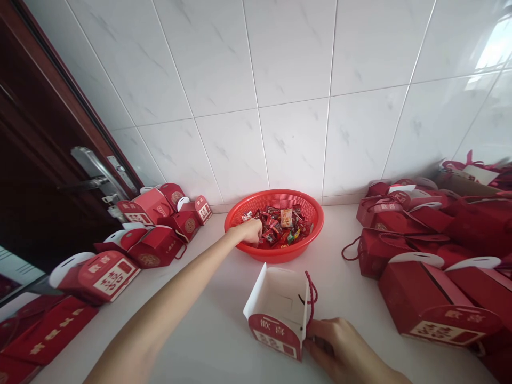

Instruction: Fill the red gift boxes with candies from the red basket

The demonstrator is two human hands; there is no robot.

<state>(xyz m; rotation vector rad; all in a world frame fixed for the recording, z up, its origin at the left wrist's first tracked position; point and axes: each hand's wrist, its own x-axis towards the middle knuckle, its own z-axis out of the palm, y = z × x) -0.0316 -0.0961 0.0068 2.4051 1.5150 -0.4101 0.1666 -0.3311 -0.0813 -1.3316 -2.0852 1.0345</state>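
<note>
My left hand (252,231) reaches into a red plastic basket (276,257) of wrapped candies (286,218). Its fingers are curled down among the wrappers; whatever they grip is hidden. In front of the basket stands an open red candy box (276,333) with a white inside, gold lettering and a dark red cord handle (312,296). The inside that shows is bare cardboard with slots. My right hand (340,344) closes on the box's lower right side, thumb and fingers at its edge.
Folded red boxes (158,245) line the left side of the white tabletop (216,325). Many more boxes (428,298) crowd the right side. A tiled wall (288,144) rises behind the basket. At far left is a dark door with a metal handle (94,170).
</note>
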